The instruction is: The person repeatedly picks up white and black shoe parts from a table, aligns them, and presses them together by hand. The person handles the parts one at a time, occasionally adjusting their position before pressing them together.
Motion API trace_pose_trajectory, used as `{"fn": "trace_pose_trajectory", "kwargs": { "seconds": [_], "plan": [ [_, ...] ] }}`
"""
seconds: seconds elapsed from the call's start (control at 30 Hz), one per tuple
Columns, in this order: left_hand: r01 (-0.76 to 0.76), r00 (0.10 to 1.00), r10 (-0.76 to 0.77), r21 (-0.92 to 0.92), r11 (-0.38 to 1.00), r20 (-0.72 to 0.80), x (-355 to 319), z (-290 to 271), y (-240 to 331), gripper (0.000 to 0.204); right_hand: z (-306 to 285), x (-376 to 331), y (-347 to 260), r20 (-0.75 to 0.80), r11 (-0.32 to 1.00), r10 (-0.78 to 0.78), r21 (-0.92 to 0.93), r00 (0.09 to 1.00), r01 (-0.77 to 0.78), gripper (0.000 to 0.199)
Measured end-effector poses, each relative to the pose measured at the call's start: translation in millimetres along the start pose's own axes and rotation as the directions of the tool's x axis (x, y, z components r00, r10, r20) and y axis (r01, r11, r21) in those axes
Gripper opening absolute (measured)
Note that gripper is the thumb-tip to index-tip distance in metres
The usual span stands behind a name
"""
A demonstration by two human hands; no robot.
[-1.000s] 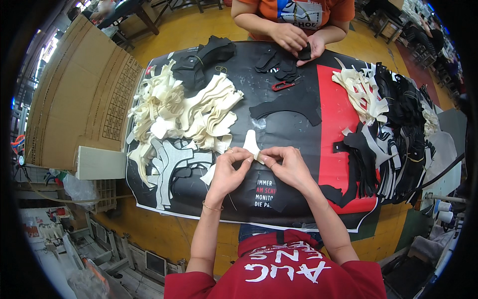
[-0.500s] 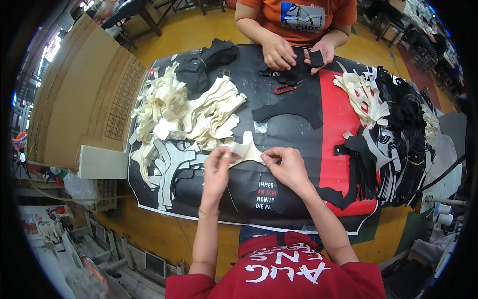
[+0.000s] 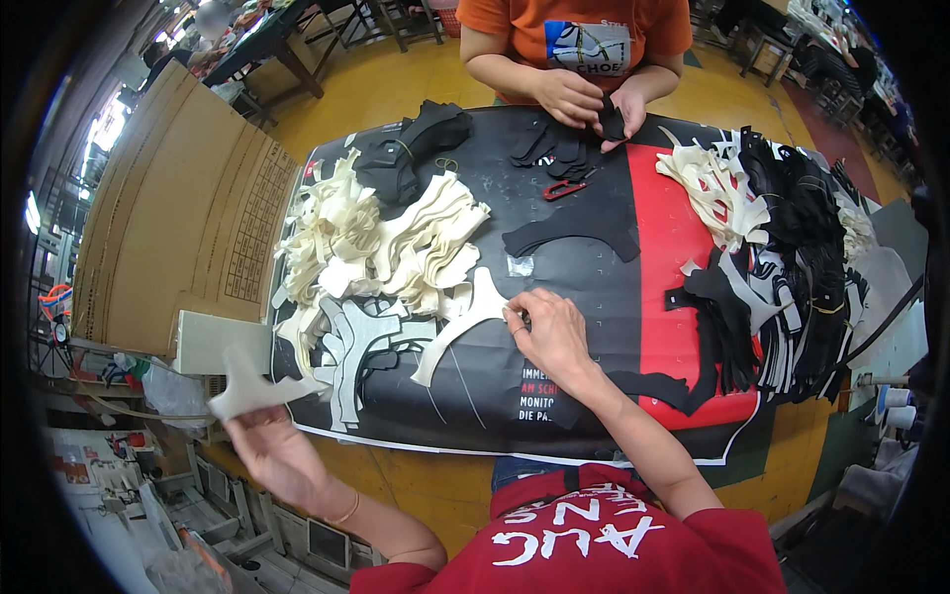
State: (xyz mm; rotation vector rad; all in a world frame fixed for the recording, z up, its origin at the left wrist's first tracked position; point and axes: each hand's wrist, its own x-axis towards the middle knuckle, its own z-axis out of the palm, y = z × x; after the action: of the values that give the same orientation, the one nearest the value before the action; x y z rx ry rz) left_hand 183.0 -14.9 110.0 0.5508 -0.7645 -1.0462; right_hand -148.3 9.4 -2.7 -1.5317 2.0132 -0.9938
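Observation:
My left hand, blurred, is out past the table's left edge. Its fingers are closed on a thin whitish cut piece, also smeared by motion. At the table's middle, my right hand pinches the right tip of a cream curved fabric piece, which lies spread toward the left. Between my hands rests a stack of light grey curved pieces with dark edges. Beyond it are heaps of cream fabric pieces.
Black cut pieces and red-handled snips lie farther off. Black and cream bundles fill the right side. A large cardboard sheet and a white block stand at left. Across the table, a person in orange handles black pieces.
My left hand has swung left and nearer, off the table, carrying a whitish piece away from the cream one. My right hand stays near the same spot, holding the cream piece's tip.

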Motion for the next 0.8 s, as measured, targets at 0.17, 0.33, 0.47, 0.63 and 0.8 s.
{"fn": "trace_pose_trajectory", "kwargs": {
  "seconds": [0.17, 0.33, 0.47, 0.63, 0.8],
  "plan": [
    [-0.4, 0.803, 0.53, 0.412, 0.819, -0.273, -8, 47, 8, 0.039, -9, -2, -6, -0.191, 0.985, -0.17, -0.062, 0.967, 0.161, 0.032],
    [-0.505, 0.85, 0.292, 0.836, 0.215, 0.439, -76, 91, -71, 0.026, -51, -18, -18, 0.516, 0.503, 0.002, 0.74, 0.856, -0.447, 0.048],
    [-0.635, 0.608, -0.193, 0.618, 0.464, 0.77, -136, 108, -128, 0.023, -69, -37, -27, 0.408, 0.522, -0.024, 0.784, 0.912, -0.337, 0.04],
    [-0.596, 0.703, 0.075, 0.528, 0.606, 0.707, -139, 100, -129, 0.042, -83, -43, -28, 0.102, 0.777, 0.037, 0.622, 0.994, -0.093, 0.031],
    [0.346, 0.762, -0.564, 0.537, 0.77, 0.319, -115, 103, -129, 0.023, -102, -45, -34, 0.158, 0.764, -0.215, 0.641, 0.964, 0.065, 0.025]
  ]
}}
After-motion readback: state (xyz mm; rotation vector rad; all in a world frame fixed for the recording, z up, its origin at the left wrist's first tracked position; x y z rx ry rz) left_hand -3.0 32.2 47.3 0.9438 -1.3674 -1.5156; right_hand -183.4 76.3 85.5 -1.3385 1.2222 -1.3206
